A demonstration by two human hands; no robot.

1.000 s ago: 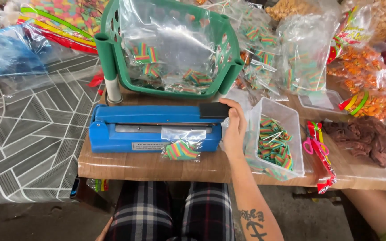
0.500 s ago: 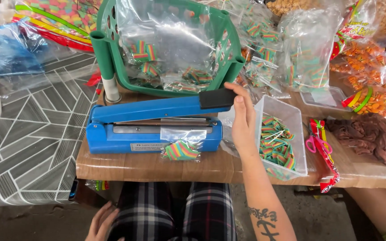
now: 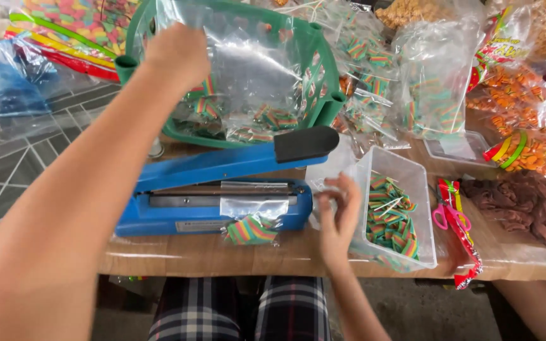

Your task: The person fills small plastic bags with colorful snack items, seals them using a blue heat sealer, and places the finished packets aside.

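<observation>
Right at the tabletop (image 3: 178,256) front edge sits the blue heat sealer (image 3: 213,196), lid raised, a small clear bag of striped candy (image 3: 251,224) hanging from its slot over a thin bare strip of wood. Left hand (image 3: 177,53) reaches up to the green basket (image 3: 320,69), fingers hidden, grip unclear. Right hand (image 3: 339,218), fingers loosely curled, touches the clear tub (image 3: 419,208) of striped candies; bags crowd behind.

Left hand (image 3: 177,53) blurred — grip unclear; forearm hides green basket (image 3: 323,76) rim, sealer's (image 3: 222,189) left end.
</observation>
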